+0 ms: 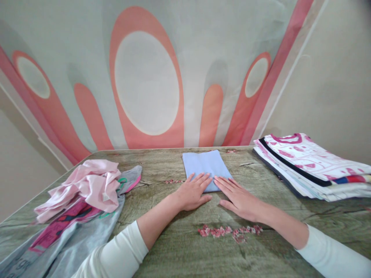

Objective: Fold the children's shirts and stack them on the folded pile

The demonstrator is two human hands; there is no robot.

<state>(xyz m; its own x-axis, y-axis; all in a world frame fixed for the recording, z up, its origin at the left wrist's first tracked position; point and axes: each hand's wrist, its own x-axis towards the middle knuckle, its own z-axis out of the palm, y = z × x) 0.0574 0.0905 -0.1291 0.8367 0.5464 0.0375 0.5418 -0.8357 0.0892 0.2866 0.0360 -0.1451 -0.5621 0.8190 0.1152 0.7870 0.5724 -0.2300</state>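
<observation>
Wood-grain table (pixel 179 247) fills the lower half of the view, its greenish-brown top printed with small pink flower clusters, one patch lying at 6 o'clock from the hands. Behind it hangs a pale cloth backdrop (pixel 146 83) with big salmon ovals and stripes, and plain beige wall shows at 9 and 3 o'clock. At the centre, toward 12 o'clock from the hands, a folded light blue cloth (pixel 205 164) lies flat near the far edge. The left hand (pixel 191 193) and the right hand (pixel 239 197) both rest palm down with fingers spread flat, fingertips on the near edge of the blue cloth, close side by side but apart, gripping nothing. At 9 o'clock sits a loose heap: a crumpled pink garment (pixel 89 186) on a grey shirt (pixel 66 235) with magenta print, the shirt cut off by the lower left frame edge so its lettering cannot be read. At 3 o'clock a neat stack of folded clothes (pixel 313 168) stands, white with pink pattern on top; the layers beneath are hard to tell apart
</observation>
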